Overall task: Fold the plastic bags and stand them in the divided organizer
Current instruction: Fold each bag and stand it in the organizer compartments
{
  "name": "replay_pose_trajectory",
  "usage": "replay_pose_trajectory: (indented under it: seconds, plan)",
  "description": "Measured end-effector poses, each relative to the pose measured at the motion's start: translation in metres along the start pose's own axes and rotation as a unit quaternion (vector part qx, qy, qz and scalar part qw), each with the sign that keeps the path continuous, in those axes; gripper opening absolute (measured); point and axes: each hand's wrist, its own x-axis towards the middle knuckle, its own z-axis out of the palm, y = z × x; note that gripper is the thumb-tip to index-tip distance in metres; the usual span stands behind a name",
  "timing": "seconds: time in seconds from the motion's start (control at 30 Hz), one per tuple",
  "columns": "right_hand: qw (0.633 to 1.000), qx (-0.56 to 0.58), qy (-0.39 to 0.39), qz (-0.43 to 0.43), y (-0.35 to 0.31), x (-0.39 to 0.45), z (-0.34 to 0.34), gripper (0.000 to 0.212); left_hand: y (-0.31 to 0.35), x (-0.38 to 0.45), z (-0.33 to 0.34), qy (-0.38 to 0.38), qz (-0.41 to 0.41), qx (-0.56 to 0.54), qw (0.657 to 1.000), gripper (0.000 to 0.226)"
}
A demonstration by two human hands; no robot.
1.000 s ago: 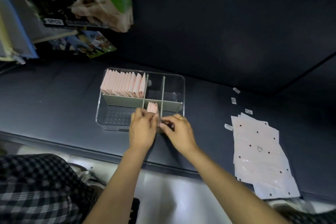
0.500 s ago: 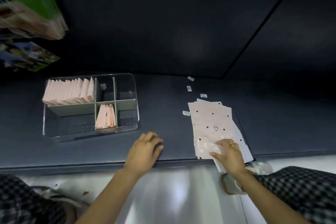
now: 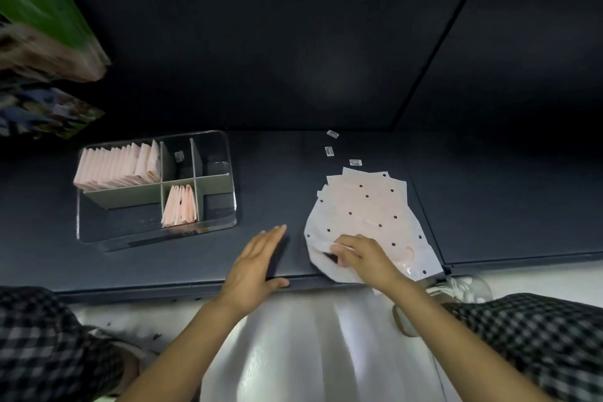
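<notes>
Pinching the top dotted plastic bag [image 3: 365,206] with right hand [image 3: 362,254] to peel it off the stack; left hand [image 3: 257,261] flat, fingers relaxed, ready to fold

The right hand [image 3: 362,254] covers the near left corner of the top pale pink dotted plastic bag [image 3: 365,209], so its fingertips' hold there cannot be read. The lower sheets of that pile are mostly hidden beneath it. Print on the three small white labels [image 3: 329,151] beyond is too small to read. At far left, a blurred green-and-brown package [image 3: 42,26] is cut off by the edge.
</notes>
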Motion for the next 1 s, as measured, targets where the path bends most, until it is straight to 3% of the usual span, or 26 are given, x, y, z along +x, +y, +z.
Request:
replay_pose_trajectory:
  seconds: [0.1,0.2,0.27,0.37,0.47,0.53,0.63,0.73,0.8,0.9,1.0]
  plan:
    - [0.991,0.08,-0.109,0.004,-0.027,0.0,0.007,0.036,0.001,0.002,-0.004,0.009,0.02,0.007,1.0,0.096]
    - [0.974,0.1,-0.203,0.008,-0.036,0.004,0.008,0.034,-0.007,0.001,-0.003,0.026,-0.003,-0.034,0.999,0.047]
    - [0.968,0.119,-0.222,0.027,-0.035,0.008,0.005,0.031,-0.013,0.0,-0.002,0.01,-0.041,-0.095,0.995,0.016]
    - [0.961,0.208,-0.155,0.097,-0.028,0.012,-0.001,0.035,-0.017,-0.002,-0.001,0.021,-0.117,-0.203,0.972,0.008]
    - [0.924,0.338,-0.04,0.171,-0.016,0.017,-0.007,0.045,-0.015,0.001,0.002,0.05,-0.174,-0.27,0.946,0.012]
    - [0.898,0.385,0.058,0.207,-0.008,0.02,-0.003,0.039,-0.017,0.005,0.006,0.068,-0.198,-0.271,0.94,0.009]
    - [0.944,0.222,0.171,0.174,0.002,0.016,0.017,0.027,-0.016,0.011,0.01,0.095,-0.225,-0.223,0.944,0.018]
    - [0.979,-0.016,0.193,0.059,0.007,0.004,0.041,0.03,-0.012,0.008,0.014,0.176,-0.213,-0.151,0.949,0.045]
    - [0.981,-0.108,0.161,-0.024,0.004,-0.004,0.056,0.027,-0.01,0.002,0.015,0.223,-0.128,-0.053,0.965,0.038]
    - [0.967,-0.168,0.165,-0.096,0.001,-0.013,0.068,0.023,-0.006,-0.009,0.021,0.206,0.069,0.072,0.974,0.009]
    - [0.964,-0.173,0.189,-0.074,0.007,-0.018,0.07,0.029,-0.002,-0.025,0.033,0.144,0.164,0.152,0.964,0.021]
